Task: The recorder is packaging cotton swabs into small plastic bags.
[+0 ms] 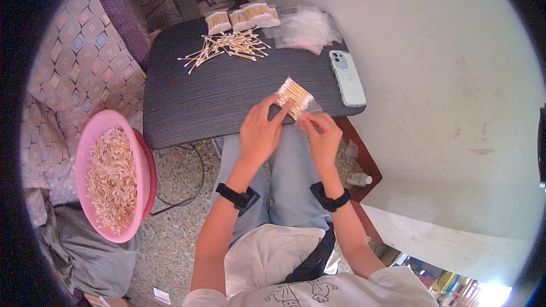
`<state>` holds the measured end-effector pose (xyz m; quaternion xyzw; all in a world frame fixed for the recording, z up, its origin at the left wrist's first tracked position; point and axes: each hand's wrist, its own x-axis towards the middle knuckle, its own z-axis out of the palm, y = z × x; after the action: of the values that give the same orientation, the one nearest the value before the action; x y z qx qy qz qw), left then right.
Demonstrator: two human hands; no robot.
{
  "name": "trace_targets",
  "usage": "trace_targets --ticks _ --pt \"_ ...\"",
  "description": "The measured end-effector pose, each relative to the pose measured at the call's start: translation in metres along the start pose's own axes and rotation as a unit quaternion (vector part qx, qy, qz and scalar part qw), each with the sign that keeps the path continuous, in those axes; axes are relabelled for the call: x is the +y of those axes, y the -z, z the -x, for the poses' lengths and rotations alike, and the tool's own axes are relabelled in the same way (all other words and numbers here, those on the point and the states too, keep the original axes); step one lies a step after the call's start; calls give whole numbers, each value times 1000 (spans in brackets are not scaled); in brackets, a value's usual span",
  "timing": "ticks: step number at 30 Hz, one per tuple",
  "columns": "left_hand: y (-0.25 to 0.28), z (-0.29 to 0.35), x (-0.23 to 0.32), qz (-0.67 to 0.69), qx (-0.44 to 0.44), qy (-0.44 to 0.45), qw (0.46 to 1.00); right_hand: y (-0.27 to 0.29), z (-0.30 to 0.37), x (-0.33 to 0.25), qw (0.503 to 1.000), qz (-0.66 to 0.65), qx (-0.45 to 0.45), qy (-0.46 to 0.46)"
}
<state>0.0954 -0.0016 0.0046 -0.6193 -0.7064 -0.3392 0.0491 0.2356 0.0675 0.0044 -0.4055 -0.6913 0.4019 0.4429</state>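
A small clear plastic bag of cotton swabs (294, 96) lies near the front edge of the dark table, its swabs side by side. My left hand (261, 131) grips the bag from the left, with fingers along its side and over its face. At the bag's lower right end, my right hand (323, 136) pinches the loose plastic between thumb and fingers. Beyond them is a pile of loose cotton swabs (230, 47). Filled bags of swabs (254, 16) sit behind that pile, and a stack of clear plastic bags (307, 28) lies to their right.
A white phone (348, 78) lies at the right edge of the black table (187, 102), close to the wall (443, 79). Left of the table stands a pink basin (82, 176) full of swabs, beside a patterned seat (68, 40). A plastic bottle (359, 179) lies low at the right.
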Motion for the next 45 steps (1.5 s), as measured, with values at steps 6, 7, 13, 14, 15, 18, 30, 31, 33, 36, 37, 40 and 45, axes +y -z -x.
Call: trace_targets --ticks 6,7,13,14,15,18,30,31,33,36,37,40,45 --pt "1 1 -1 3 3 1 1000 -5 -3 -4 1000 6 -9 20" --pt "2 1 -1 3 4 2 1000 -3 -2 -9 1000 7 -10 22" --pt "-1 2 -1 11 5 12 1000 1 3 -6 998 46 5 48" --pt "-1 2 -2 6 9 9 1000 2 3 -5 998 46 6 48" --pt "-2 2 -3 1 13 5 1000 3 2 -5 998 40 -3 48" --pt "-1 1 -3 -1 27 -8 1000 1 -3 -3 998 34 -20 43" --pt "1 2 -1 15 7 17 1000 19 -20 13 977 -142 -135 -83" --pt "0 2 -2 15 6 16 1000 19 -23 14 974 -144 -152 -87" --pt "-1 1 -2 19 15 14 1000 22 -32 15 968 -143 -174 -106" --pt "-4 2 -1 17 17 23 999 21 -37 12 962 -134 -197 -133" --pt "-4 2 -1 17 16 22 999 20 -37 12 962 -126 -197 -141" --pt "-3 2 -1 9 21 26 999 19 -35 16 958 -154 -204 -126" --pt "-1 -1 0 29 29 22 999 27 -36 20 949 -189 -222 -117"
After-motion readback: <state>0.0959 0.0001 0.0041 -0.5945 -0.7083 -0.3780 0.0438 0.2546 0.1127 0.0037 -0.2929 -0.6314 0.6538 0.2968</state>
